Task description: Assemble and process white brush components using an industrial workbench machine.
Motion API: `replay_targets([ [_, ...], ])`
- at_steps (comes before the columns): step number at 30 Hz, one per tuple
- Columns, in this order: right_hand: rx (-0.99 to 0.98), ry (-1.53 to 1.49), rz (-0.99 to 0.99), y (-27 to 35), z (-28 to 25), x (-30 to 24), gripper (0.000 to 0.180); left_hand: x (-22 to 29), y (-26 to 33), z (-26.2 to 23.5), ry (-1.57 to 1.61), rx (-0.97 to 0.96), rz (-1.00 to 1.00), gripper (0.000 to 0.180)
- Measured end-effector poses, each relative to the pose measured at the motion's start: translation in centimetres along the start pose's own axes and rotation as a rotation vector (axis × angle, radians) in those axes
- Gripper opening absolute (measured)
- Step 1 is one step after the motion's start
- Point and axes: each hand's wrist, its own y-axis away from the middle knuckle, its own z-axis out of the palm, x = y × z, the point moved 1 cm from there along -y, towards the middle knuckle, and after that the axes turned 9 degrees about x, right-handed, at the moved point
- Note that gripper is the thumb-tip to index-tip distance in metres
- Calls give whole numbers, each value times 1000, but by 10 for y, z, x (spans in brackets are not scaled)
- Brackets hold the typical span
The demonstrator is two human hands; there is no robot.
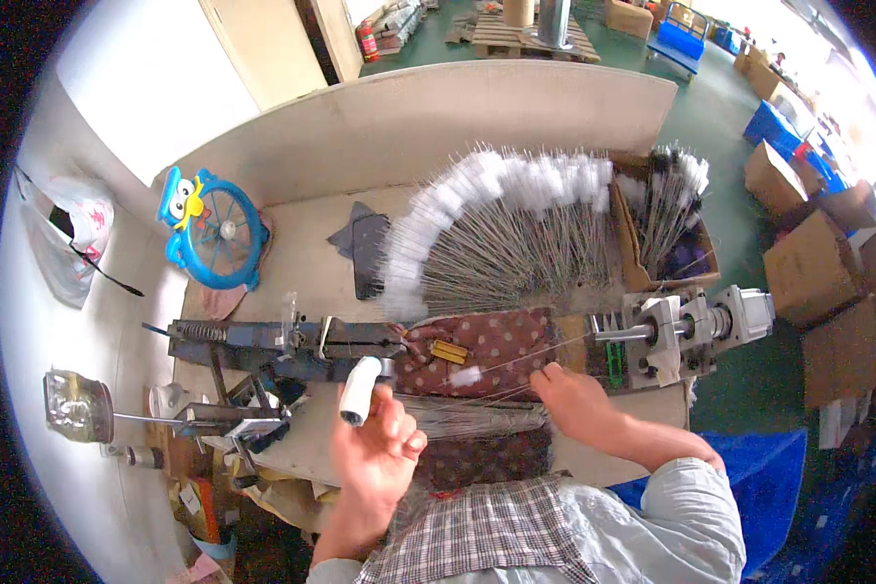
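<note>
The right hand's fingers (543, 375) are bunched together beside thin wire stems (477, 417); whether they clamp one, I cannot tell. The left hand's (375, 448) fingers curl at a white sleeve (361, 391), worn or held, unclear. Between the hands, a white-tipped wire brush (466, 376) lies over brown polka-dot cloth (506, 331), near a yellow block (448, 351). Farther, white-tipped brushes (516, 238) fan across the desk (307, 248).

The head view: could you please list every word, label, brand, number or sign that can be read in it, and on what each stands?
None can be read.
White plastic bag: red print, too blurred to read.
Red fire extinguisher: any label is too small to read.
White finger cover on the left hand: no lettering visible.
</note>
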Motion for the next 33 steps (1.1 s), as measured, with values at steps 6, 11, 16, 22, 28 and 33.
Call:
replay_targets([
  [6,228,340,-75,7,-69,9,20,-9,15,-20,-564,-158,-224,29],
  [11,627,211,119,-3,-137,38,32,-38,-19,17,-999,-407,103,27],
  [16,598,-11,-115,-30,-94,49,32,-103,-94,44,-1760,-448,1191,19],
  [22,512,-96,15,-42,-65,62,19,-106,-135,52,-2202,-489,1369,15],
  [28,168,-165,-81,-48,-81,48,16,-62,-118,30,-2271,-230,1416,29],
  [33,343,-247,-543,-99,-51,-10,14,-39,-42,-24,-1926,-213,1095,25],
])
